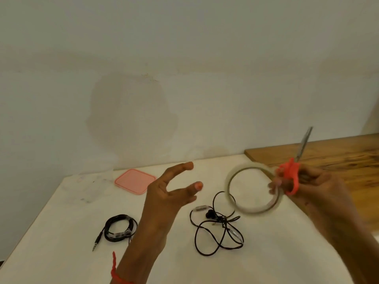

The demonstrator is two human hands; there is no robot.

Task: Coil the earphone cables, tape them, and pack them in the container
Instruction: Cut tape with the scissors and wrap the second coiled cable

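The left hand (164,199), a red thread (113,269) at its wrist, hovers wide open and holds nothing, between a coiled, seemingly taped earphone (120,228) and a loose earphone (219,228) on the table (61,232). It is probably free to catch the tape end. The right hand (320,187) grips the tape roll (253,211) and the scissors (292,173) together, blades up, while the clear container (90,189) and pink lid (134,181) wait at the back.

Only 1 view: a wide-angle camera worn on the person's head, facing forward and down across the white table (61,242) to the wall (184,48) at 12 o'clock. It sits near (the person's own arms fill the 6 o'clock edge), with the left hand (170,193) at centre and the right hand (320,187) toward 3 o'clock.
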